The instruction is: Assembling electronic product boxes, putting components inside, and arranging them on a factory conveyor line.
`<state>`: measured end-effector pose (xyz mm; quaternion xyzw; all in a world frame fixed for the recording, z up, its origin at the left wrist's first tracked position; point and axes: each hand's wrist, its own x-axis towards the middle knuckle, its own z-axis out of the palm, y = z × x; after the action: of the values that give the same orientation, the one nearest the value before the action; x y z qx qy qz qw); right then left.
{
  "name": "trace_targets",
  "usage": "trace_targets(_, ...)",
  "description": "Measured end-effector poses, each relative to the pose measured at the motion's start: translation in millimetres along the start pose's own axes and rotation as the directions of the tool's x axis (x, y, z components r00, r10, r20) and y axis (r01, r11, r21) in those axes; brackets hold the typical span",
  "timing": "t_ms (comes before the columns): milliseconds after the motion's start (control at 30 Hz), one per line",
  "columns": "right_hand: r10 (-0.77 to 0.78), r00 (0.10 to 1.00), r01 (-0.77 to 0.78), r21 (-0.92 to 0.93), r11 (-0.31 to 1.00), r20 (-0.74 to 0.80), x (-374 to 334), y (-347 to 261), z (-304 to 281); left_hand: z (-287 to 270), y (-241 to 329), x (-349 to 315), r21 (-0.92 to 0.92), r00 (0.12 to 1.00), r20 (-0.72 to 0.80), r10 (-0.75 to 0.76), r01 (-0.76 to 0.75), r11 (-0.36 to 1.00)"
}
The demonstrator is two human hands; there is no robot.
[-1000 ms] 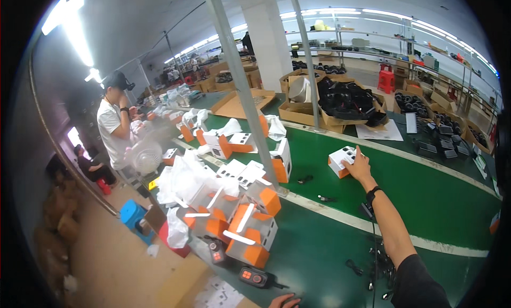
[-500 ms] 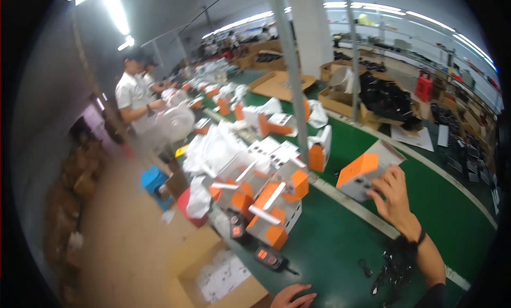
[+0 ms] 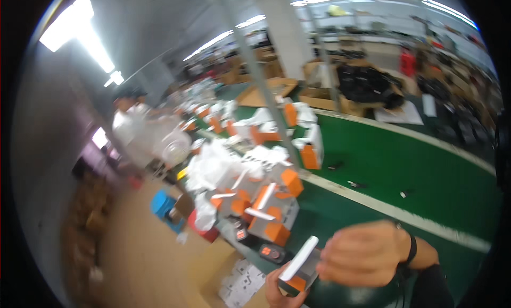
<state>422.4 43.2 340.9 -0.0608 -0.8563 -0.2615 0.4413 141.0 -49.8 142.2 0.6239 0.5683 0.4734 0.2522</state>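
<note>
A small grey-and-orange cardboard box (image 3: 302, 270) with a raised white flap is held near the bottom edge of the view. My left hand (image 3: 283, 293) grips it from below and the left, fingers closed round its side. Over its right side is my right hand (image 3: 367, 253), back uppermost, with fingertips at the box edge. Motion smears those fingers, so their grip does not show. Just beyond the box lie two small dark devices, one (image 3: 272, 252) nearer and one (image 3: 240, 231) farther, both with orange markings. Several open orange-and-grey boxes (image 3: 277, 233) stand behind them.
A green conveyor belt (image 3: 367, 153) with a pale rail (image 3: 388, 211) runs beyond my hands, carrying a few small dark pieces. White plastic bags (image 3: 213, 164) cover more boxes. Left below stands an open carton (image 3: 210, 281), with a blue stool (image 3: 165, 209) on the floor. People work farther left.
My right hand has come from over the belt toward me with the orange-and-grey box, which is now in my left hand. The view has shifted.
</note>
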Motion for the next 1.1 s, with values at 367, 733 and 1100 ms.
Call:
trace_targets(367, 0.576, 0.722, -0.527, 0.236, 0.817, -0.383, -5, 17, -59, 51, 16, 54, 0.423, 0.941, 0.0, 0.338, -0.306, 0.853)
trace_targets(733, 0.966, 0.239, -0.967, 0.119, 0.227, 0.099, -240, 123, 102, 59, 32, 105, 0.662, 0.98, 0.044, 0.192, -0.173, 0.729)
trace_targets(1100, 0.983, 0.175, -0.975, 0.146, 0.165, 0.058, -256, 190, 216, 34, 41, 95, 0.49, 0.98, -0.02, 0.197, -0.162, 0.857)
